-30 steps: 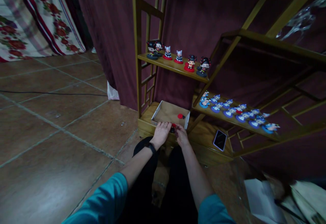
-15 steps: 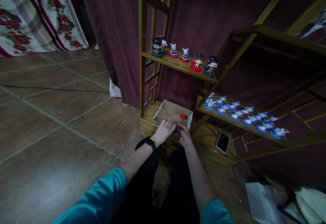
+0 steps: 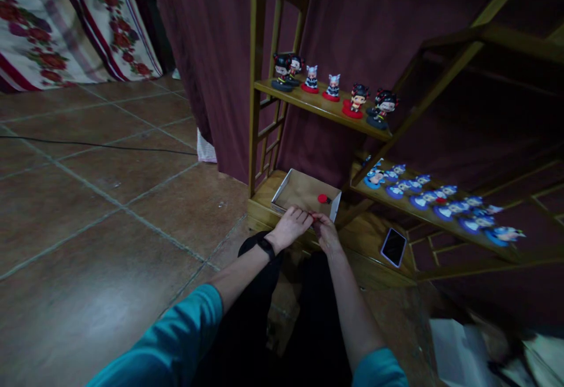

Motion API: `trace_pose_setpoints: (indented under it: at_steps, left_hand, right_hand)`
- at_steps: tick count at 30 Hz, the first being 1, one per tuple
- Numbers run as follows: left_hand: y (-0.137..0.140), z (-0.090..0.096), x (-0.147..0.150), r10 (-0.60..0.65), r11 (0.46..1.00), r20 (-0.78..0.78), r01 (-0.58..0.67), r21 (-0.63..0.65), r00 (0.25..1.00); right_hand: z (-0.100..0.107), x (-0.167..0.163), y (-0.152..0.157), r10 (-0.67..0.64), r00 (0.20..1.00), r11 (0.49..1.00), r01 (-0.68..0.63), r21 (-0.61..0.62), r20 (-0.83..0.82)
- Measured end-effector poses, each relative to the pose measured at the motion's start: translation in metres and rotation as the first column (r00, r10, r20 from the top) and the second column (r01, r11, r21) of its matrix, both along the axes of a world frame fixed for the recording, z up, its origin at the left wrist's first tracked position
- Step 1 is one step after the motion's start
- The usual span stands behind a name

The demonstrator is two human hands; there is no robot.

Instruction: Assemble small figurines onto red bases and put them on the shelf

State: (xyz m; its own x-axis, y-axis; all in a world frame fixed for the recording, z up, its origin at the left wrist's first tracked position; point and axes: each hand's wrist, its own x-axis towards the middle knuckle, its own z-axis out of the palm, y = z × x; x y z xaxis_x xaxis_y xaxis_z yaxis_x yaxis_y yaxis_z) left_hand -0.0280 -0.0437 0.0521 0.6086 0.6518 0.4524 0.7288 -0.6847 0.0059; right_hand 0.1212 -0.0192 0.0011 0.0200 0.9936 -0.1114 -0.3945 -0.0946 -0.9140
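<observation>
At the near edge of a shallow cardboard box (image 3: 285, 182), my left hand (image 3: 291, 226) and my right hand (image 3: 326, 232) meet, fingers curled together. Between their fingertips shows a small red piece (image 3: 314, 216); the fingers cover most of it, so its kind cannot be made out. A dark band circles my left wrist. Inside the box lies a little figurine with a round red base (image 3: 323, 198), tipped on its side.
Several black-haired and grey-haired figurines (image 3: 333, 88) line the upper shelf (image 3: 308, 102) of a wooden rack. Blue-and-white figurines (image 3: 400, 188) crowd the lower right shelf. A phone (image 3: 393, 247) lies right of the box. A black cable (image 3: 97, 146) crosses the tiled floor.
The whole view has shifted a little, so the rack and box appear farther right. Both hands stay together at the box's near edge, still holding the small red piece.
</observation>
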Motion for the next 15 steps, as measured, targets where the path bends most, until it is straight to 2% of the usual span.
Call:
trace_pose_setpoints:
  at_steps: [3, 7, 11, 15]
  left_hand:
    - [-0.0016, 0.0001, -0.0006, 0.014, 0.997, -0.055, -0.01, 0.071, 0.998]
    - [-0.0035, 0.0004, -0.0008, 0.009, 0.998, -0.052, -0.005, 0.063, 0.999]
    - [-0.004, -0.0003, -0.0025, -0.001, 1.0, 0.001, 0.001, -0.012, 1.0]
    - [0.0015, -0.008, -0.0059, 0.083, 0.978, 0.222, -0.037, -0.204, 0.971]
  right_hand:
    - [-0.0005, 0.002, -0.0003, 0.019, 1.0, 1.0, -0.019, 0.002, 0.006]
    - [0.0004, 0.0048, -0.0012, 0.043, 0.999, 0.999, -0.043, 0.008, 0.029]
    - [0.0002, 0.006, -0.0023, 0.06, 0.996, 0.998, -0.061, 0.023, 0.061]
    - [0.0008, 0.0046, -0.0038, 0.075, 0.991, 0.997, -0.076, 0.008, 0.111]
